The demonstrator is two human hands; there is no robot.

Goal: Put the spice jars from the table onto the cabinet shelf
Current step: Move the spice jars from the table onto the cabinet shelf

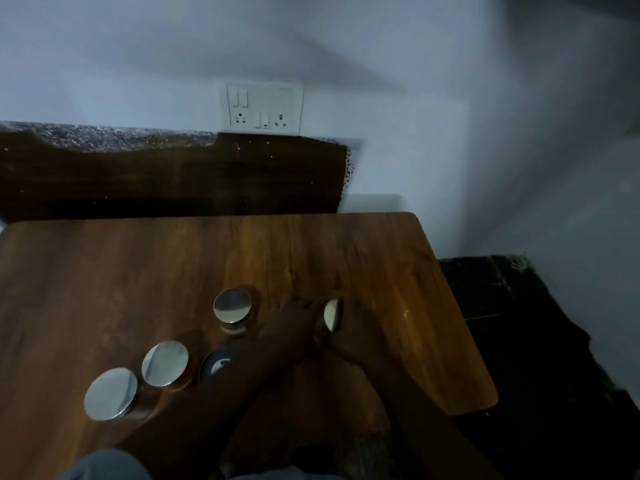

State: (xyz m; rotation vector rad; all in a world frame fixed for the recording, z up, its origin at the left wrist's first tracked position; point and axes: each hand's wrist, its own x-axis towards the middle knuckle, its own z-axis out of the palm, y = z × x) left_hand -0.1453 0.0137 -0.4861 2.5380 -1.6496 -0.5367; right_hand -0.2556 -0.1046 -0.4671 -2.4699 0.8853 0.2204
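Several spice jars with round silver lids stand on the wooden table (pixel 381 258). One spice jar (pixel 331 315) sits between my two hands near the table's right side, its lid partly covered. My left hand (pixel 294 327) presses against its left side and my right hand (pixel 358 336) wraps around its right side. Another jar (pixel 232 306) stands just left of my left hand. Two more silver-lidded jars (pixel 165 363) (pixel 110 393) and a dark-lidded jar (pixel 213 365) stand in a row at the front left, the last partly hidden by my left forearm. No cabinet shelf is in view.
A white wall with a switch and socket plate (pixel 263 107) rises behind the table. A dark wooden panel (pixel 173 174) with a speckled stone top lies at the back left. Dark floor (pixel 519 341) runs along the table's right edge.
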